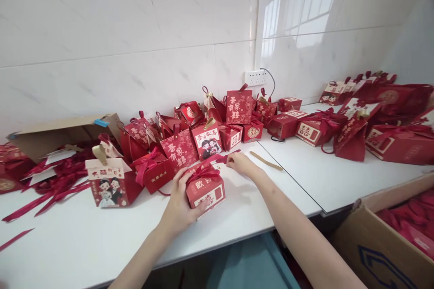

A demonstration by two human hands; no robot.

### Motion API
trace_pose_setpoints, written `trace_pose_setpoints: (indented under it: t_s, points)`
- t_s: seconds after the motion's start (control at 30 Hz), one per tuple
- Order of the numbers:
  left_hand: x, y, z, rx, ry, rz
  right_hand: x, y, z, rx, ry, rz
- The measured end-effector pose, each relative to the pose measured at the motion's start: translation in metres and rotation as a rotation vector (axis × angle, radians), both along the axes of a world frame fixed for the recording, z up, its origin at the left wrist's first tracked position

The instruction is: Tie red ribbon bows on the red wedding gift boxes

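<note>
A small red gift box (206, 192) with a ribbon bow on top rests near the middle of the white table (142, 235). My left hand (181, 201) is wrapped round its left side, thumb across the front. Just beyond the box to the right, my right hand (239, 164) has its fingers pinched together at a dark red ribbon (219, 158) that runs toward the box. A gold ribbon strip (266, 161) lies to the right of that hand.
Red gift boxes (179, 150) crowd the table behind the hands, with more boxes (400, 142) at right. Loose ribbons (63, 185) and an open carton (68, 131) are at left. A cardboard box (376, 248) of red items stands at the lower right.
</note>
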State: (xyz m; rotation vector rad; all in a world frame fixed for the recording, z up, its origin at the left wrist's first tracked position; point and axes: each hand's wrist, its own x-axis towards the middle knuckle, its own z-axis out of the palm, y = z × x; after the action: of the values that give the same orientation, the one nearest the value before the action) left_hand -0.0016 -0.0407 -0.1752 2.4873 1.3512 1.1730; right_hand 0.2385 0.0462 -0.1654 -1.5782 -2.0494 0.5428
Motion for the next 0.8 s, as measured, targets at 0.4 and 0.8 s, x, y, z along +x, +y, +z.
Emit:
trace_pose_setpoints:
  t_s: [0.4,0.8]
  points:
    - [0.007,0.071,0.001,-0.081,-0.216,-0.311,-0.02,-0.004,0.004,0.043,0.441,-0.016]
    - [0.001,0.058,0.019,-0.501,-0.779,-0.131,-0.02,-0.02,0.016,-0.18,0.87,0.113]
